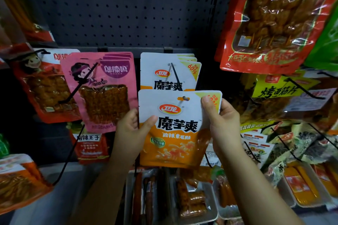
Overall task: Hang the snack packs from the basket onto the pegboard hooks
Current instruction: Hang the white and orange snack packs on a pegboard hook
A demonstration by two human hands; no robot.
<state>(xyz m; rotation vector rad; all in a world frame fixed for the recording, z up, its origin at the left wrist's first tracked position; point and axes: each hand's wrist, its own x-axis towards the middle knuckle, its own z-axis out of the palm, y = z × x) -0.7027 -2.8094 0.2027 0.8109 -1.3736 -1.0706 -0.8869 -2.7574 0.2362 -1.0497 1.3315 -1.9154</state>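
From my remote seat, starting at far left: a red plastic snack pack with a cartoon figure (39, 86) hangs on the dark perforated metal pegboard (117, 5), and just beside it, overlapping its edge, a pink foil pack with a clear window of brown strips (102, 89) hangs on a black wire hook (78, 86). Below that sits a small red pack with white lettering (90, 147). Now the left hand (130, 131): its fingers curl behind the left edge of a white-and-orange glossy snack pack (175, 133), thumb pressed on the front, so it pinches that pack. The pack is upright, held in front of a row of matching white-and-orange packs (169, 72) already hanging on the central hook (175, 75); the hook's tip shows at the held pack's top hanging slot. The right hand (223, 126) pinches the pack's upper right corner, thumb on the front. Further right, a large red pack of brown skewers (270, 18) hangs high, a yellow pack (278, 91) below it.
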